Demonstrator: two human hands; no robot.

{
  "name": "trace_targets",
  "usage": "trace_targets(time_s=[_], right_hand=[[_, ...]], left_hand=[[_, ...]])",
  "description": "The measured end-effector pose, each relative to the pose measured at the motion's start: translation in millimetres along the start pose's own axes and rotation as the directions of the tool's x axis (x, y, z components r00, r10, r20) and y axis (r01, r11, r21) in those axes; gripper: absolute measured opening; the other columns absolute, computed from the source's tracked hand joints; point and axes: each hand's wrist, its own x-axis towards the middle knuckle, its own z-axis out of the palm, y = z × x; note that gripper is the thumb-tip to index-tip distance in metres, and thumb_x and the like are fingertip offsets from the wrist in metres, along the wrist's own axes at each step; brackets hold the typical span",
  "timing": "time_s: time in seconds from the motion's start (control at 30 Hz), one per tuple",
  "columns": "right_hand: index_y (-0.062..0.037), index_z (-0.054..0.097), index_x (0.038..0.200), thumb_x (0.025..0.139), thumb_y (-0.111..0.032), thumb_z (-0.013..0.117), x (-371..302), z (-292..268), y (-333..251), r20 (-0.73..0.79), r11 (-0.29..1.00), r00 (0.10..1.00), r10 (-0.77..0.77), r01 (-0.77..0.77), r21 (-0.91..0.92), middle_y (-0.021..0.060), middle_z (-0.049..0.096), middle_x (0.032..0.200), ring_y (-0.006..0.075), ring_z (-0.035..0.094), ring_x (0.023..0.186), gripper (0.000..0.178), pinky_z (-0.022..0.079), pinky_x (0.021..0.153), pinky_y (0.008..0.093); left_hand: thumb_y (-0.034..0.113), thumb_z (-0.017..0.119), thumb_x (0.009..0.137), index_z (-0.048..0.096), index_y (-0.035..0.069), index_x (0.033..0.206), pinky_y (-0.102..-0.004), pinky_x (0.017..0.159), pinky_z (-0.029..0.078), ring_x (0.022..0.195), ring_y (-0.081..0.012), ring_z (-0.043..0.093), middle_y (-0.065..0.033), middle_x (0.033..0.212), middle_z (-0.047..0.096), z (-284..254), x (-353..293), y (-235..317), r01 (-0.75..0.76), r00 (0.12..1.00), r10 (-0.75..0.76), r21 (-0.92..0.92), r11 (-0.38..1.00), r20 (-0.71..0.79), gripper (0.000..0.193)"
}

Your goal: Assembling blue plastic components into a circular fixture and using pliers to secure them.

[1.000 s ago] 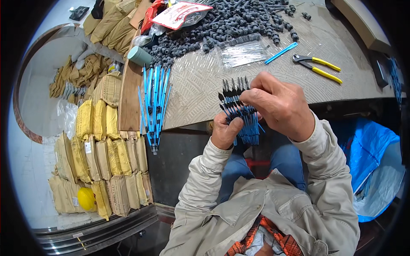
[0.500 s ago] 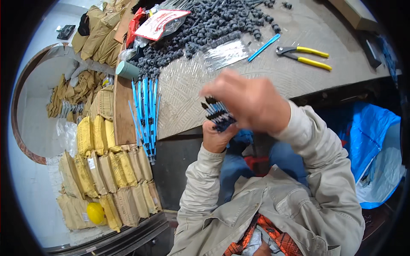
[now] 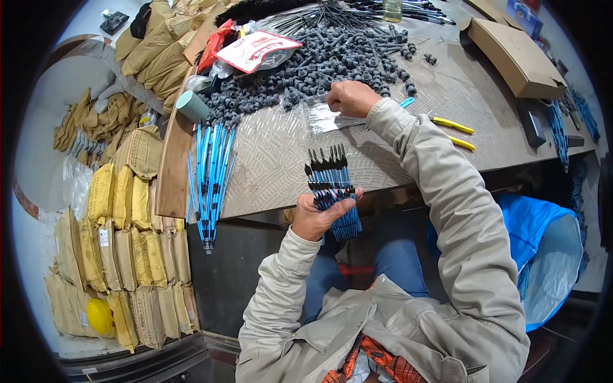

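A bundle of thin blue rods with black tips (image 3: 331, 182) stands upright in my left hand (image 3: 313, 222), just off the table's front edge. Its fingers and thumb are wrapped round the rods. My right hand (image 3: 355, 99) is over the table, fingers curled and pinched down at a flat clear packet of thin silvery strips (image 3: 324, 121). What lies between those fingertips is too small to make out. Beside that hand, the end of a blue stick-like tool (image 3: 407, 102) shows. Yellow-handled pliers (image 3: 453, 124) lie partly behind my right sleeve.
A large heap of dark grey plastic fittings (image 3: 319, 60) covers the table's far side. At the left edge are more blue rods (image 3: 211, 172) and a green cup (image 3: 191, 106). A cardboard box (image 3: 517, 57) stands right; a blue bag (image 3: 536, 233) hangs below. Stacked sacks (image 3: 134, 255) fill the left.
My right hand has moved from above the rod bundle out to the packet on the table. The bundle stays in my left hand and now shows fully. The view has shifted.
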Motion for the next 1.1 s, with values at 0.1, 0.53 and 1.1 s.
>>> trace_targets(time_s=[0.1,0.53,1.1], right_hand=[[-0.0086,0.064,0.078,0.073,-0.002,0.056,-7.3,5.2,1.5,-0.182,0.997,0.98,-0.074,0.07,-0.027,0.0047,0.061,0.074,0.0212,0.059,0.063,0.011,0.048,0.057,0.0361],[-0.0053,0.062,0.085,0.074,0.003,0.061,-145.9,-57.7,-86.6,-0.512,0.943,0.856,-0.066,0.221,0.248,0.002,0.05,0.074,0.0102,0.039,0.048,0.014,0.03,0.041,0.0227],[-0.0131,0.068,0.086,0.072,0.001,0.063,-147.8,-55.4,-91.1,-0.539,0.984,0.842,0.011,0.085,0.153,-0.0004,0.046,0.072,0.0086,0.034,0.046,0.02,0.027,0.038,0.0218]], left_hand=[[0.002,0.068,0.075,0.067,-0.003,0.09,-0.0209,0.072,0.05,0.077,-0.0154,0.065,-0.011,0.088,0.068,-0.3,1.4,0.7,0.047,0.999,-0.047,-0.042,0.998,0.011,0.016],[0.003,0.071,0.072,0.066,-0.005,0.09,-0.023,0.073,0.051,0.078,-0.0179,0.065,-0.0145,0.087,0.067,-0.2,3.8,9.0,0.129,0.992,-0.129,0.015,0.992,-0.01,0.02],[0.004,0.069,0.073,0.065,-0.007,0.091,-0.026,0.074,0.052,0.078,-0.021,0.065,-0.0158,0.087,0.067,1.9,2.7,10.1,0.084,0.996,-0.083,0.062,0.995,-0.022,0.022]])
